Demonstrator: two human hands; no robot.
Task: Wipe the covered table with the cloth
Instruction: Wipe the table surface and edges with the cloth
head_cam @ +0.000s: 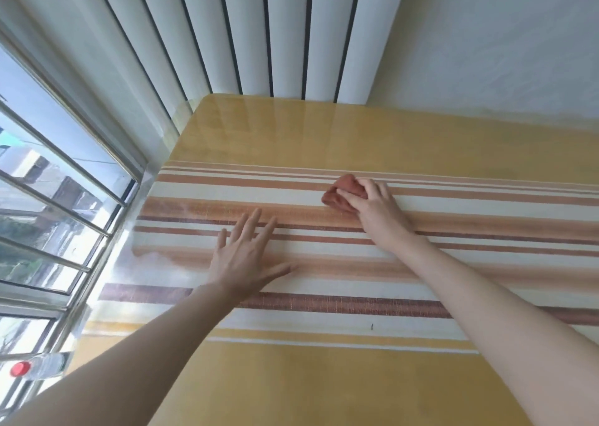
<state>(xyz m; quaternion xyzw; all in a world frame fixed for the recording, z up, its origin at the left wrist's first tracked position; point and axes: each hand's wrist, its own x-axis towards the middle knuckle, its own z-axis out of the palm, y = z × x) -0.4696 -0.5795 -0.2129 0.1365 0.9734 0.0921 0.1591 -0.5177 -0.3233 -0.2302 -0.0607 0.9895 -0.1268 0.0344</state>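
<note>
The covered table (324, 377) fills the view, its yellow cloth crossed by white, orange and brown stripes under a glossy clear sheet. A bunched reddish cloth (340, 192) lies on a white stripe right of centre. My right hand (377, 207) presses down on it, fingers curled over its near side. My left hand (246, 254) lies flat on the stripes to the left, fingers spread, holding nothing.
A barred window (58, 198) runs along the table's left edge. White vertical blinds (259, 30) hang behind the far edge, beside a pale wall (502, 36). A clear plastic bottle with a red cap (39, 367) lies on the sill at lower left.
</note>
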